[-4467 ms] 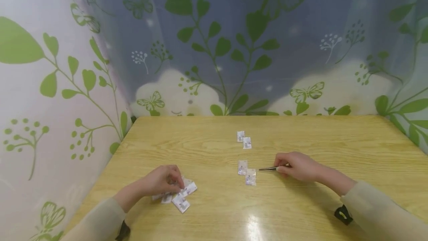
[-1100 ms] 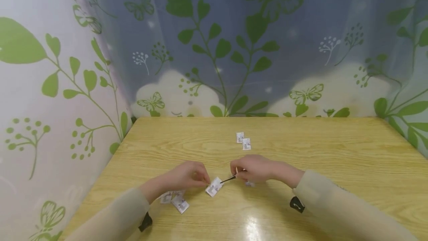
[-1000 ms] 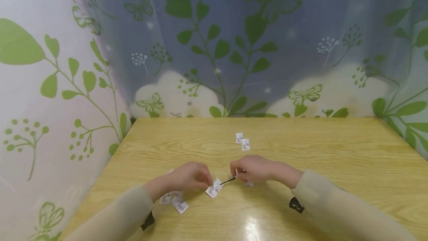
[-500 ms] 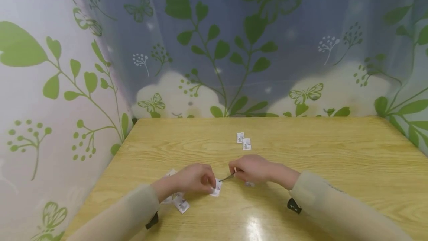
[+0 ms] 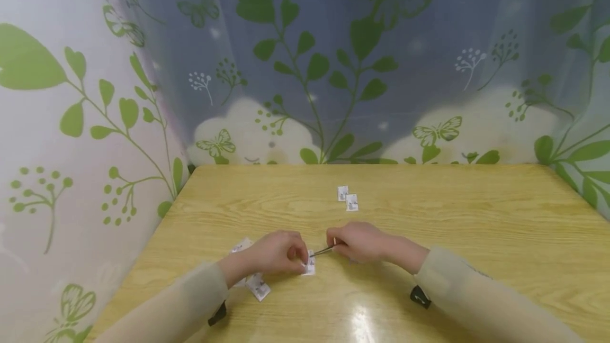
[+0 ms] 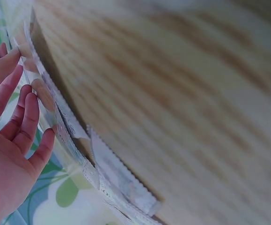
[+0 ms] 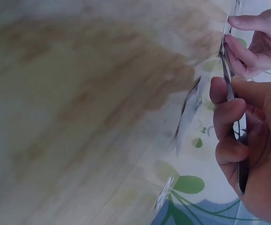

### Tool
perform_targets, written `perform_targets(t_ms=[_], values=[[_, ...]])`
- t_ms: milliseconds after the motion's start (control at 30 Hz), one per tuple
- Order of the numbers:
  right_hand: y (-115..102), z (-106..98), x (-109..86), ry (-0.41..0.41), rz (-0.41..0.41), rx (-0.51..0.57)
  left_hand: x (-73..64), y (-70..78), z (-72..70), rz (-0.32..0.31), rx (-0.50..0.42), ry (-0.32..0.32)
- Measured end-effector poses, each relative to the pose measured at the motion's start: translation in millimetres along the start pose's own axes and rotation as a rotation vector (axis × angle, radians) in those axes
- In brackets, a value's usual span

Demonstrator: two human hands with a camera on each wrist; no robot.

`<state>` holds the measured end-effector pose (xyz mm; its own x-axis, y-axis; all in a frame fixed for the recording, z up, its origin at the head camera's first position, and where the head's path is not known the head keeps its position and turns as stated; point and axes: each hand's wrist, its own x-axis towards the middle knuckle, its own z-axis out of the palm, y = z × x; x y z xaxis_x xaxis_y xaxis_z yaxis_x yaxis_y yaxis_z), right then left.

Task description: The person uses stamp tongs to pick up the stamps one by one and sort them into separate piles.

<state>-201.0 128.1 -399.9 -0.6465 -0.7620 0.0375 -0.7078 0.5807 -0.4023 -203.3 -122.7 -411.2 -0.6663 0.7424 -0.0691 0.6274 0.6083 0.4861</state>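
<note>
In the head view, my right hand (image 5: 359, 241) grips metal tweezers (image 5: 322, 251), their tips on a small pale stamp (image 5: 310, 265) with a printed motif. My left hand (image 5: 276, 250) holds that stamp at its left side with thumb and index finger, covering part of it. In the right wrist view, my fingers curl round the tweezers (image 7: 242, 161), and both left fingertips meet the stamp near their tips. Under my left wrist lies a loose group of stamps (image 5: 258, 286), partly hidden; the left wrist view shows stamps (image 6: 119, 171) with toothed edges.
Two stamps (image 5: 351, 202) lie corner to corner farther back on the wooden table (image 5: 452, 200). More stamps (image 7: 190, 110) sit near my right hand, almost hidden by it in the head view. A leaf-patterned curtain (image 5: 305, 68) hangs behind the table.
Earlier my left hand was over the group at left; it came to the middle with a stamp. My right hand moved left with the tweezers. Lately the stamp has turned straighter.
</note>
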Motion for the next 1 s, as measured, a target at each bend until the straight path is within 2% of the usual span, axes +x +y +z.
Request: perform_targets(t_ms=[233, 433, 500, 667, 900, 1000], values=[[-2.2, -0.8, -2.5, 0.021, -0.018, -0.020, 1.3, -3.1, -0.8, 0.013, -0.012, -0.002], [-3.9, -1.2, -2.7, 0.019, -0.012, 0.000, -6.3, -12.1, -8.4, 0.011, -0.189, -0.015], [-4.2, -4.3, -4.7, 0.018, -0.003, 0.030, -12.2, -16.4, -15.0, 0.022, -0.231, 0.010], [1.5, -19.1, -13.0, 0.045, 0.011, 0.075, -33.9, -26.3, -30.5, 0.036, -0.201, 0.091], [19.3, -45.0, -28.5, 0.088, 0.043, 0.095, -68.3, -35.6, -33.7, -0.001, -0.213, 0.062], [28.8, -54.1, -35.0, 0.102, 0.067, 0.091, -77.8, -41.5, -32.1, 0.000, -0.191, 0.088]])
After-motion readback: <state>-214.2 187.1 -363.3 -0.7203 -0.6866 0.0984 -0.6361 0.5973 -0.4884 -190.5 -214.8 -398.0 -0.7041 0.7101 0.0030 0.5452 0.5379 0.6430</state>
